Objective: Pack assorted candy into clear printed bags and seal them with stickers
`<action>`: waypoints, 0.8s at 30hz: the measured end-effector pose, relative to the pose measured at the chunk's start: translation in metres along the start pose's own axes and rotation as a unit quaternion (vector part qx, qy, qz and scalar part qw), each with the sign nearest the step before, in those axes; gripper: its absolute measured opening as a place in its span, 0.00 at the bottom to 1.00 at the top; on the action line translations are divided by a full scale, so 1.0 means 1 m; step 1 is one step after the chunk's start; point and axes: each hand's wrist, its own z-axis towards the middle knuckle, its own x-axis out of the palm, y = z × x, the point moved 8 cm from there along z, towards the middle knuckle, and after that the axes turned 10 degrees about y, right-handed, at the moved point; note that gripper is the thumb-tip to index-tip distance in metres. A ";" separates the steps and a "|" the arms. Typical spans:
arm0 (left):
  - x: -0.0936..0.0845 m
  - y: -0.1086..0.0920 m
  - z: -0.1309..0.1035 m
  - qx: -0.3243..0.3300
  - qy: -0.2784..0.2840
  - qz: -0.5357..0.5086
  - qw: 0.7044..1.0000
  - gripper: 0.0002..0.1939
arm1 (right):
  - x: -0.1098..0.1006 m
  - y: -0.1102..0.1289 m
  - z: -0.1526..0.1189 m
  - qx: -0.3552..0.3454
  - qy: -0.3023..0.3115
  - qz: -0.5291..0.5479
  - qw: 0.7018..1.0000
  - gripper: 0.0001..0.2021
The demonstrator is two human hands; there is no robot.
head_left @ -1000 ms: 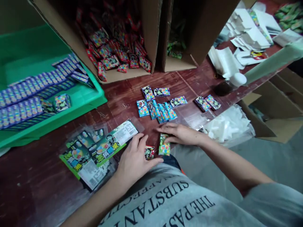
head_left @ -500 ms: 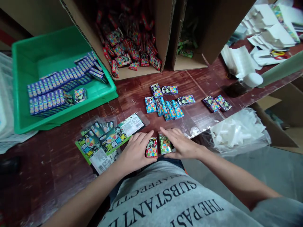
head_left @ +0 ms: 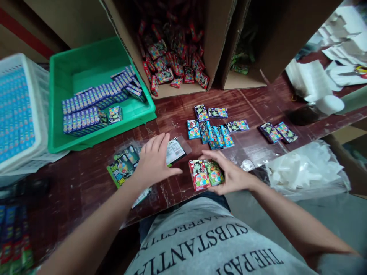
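My right hand (head_left: 229,173) grips a red candy box (head_left: 198,176) and a green candy box (head_left: 214,172), side by side with their printed faces up. My left hand (head_left: 155,158) holds nothing; its fingers are stretched and its thumb is spread toward the red box. It hovers over or rests on the printed plastic pouches (head_left: 122,170), and I cannot tell if it touches them. Just beyond my right hand lie several blue candy boxes (head_left: 205,131), with purple-black ones (head_left: 218,112) around them.
A green tray (head_left: 100,143) of purple boxes and a white basket (head_left: 37,126) of blue boxes stand left. Cardboard cartons (head_left: 220,42) hold red and green boxes at the back. A jar with a white lid (head_left: 331,105), a bag of white pieces (head_left: 304,168) and scissors (head_left: 358,71) are right.
My left hand has come off the red box and moved left over the pouches. The red and green boxes, earlier apart, now sit together in my right hand. The view has shifted left.
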 end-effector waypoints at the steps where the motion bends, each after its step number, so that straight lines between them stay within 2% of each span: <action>1: 0.000 0.012 0.002 -0.009 0.028 0.005 1.000 0.59 | -0.006 0.002 0.003 -0.008 -0.002 0.009 1.000 0.55; 3: 0.004 0.026 -0.002 0.016 0.082 -0.009 0.996 0.50 | -0.017 0.005 0.013 -0.019 -0.003 -0.003 1.000 0.54; 5: 0.005 0.028 -0.018 0.061 0.103 -0.046 0.992 0.46 | -0.020 0.007 0.026 -0.034 0.007 -0.032 0.999 0.52; 8: 0.003 0.025 -0.048 0.091 0.099 -0.104 0.985 0.47 | -0.011 0.008 0.046 -0.066 0.049 -0.059 0.995 0.52; 12: 0.009 0.023 -0.076 0.075 0.084 -0.143 0.983 0.48 | 0.010 0.009 0.068 -0.066 0.089 -0.092 0.990 0.52; 18: 0.036 0.029 -0.085 0.027 0.059 -0.143 0.988 0.46 | 0.053 0.013 0.084 -0.083 0.158 -0.124 0.976 0.54; 21: 0.042 0.033 -0.087 0.018 0.045 -0.124 0.991 0.45 | 0.053 0.007 0.077 -0.071 0.157 -0.139 0.975 0.60; 24: 0.042 0.030 -0.087 0.023 0.039 -0.114 0.992 0.45 | 0.043 0.002 0.069 -0.048 0.147 -0.135 0.979 0.50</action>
